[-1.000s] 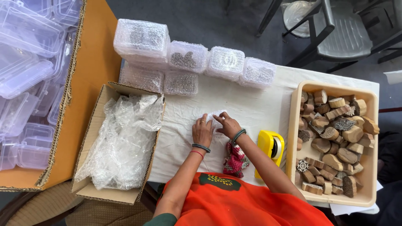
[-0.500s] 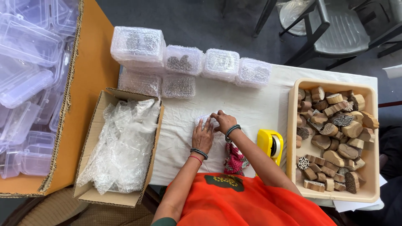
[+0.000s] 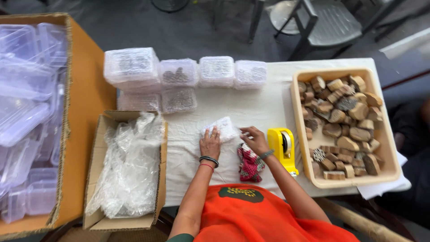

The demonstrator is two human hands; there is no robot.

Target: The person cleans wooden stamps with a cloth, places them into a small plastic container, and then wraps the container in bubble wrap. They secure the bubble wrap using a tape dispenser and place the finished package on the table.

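Both hands have shifted little since the earlier frames and remain on the bubble-wrapped bundle (image 3: 222, 128) at the middle of the white-covered table (image 3: 268, 101), the bundle now looking more fully folded over. Left hand (image 3: 210, 144): flat, fingers spread, pressing down the bundle's near left edge; right hand (image 3: 255, 140): fingers curled, pinching the wrap at its right side. Nearby: red patterned cloth (image 3: 248, 163) just under the right wrist, yellow tape dispenser (image 3: 282, 145) beside it, beige tray of wooden blocks (image 3: 342, 123) to the right, cardboard box of plastic wrap (image 3: 127, 172) to the left, stacked wrapped parcels (image 3: 179, 74) at the far edge
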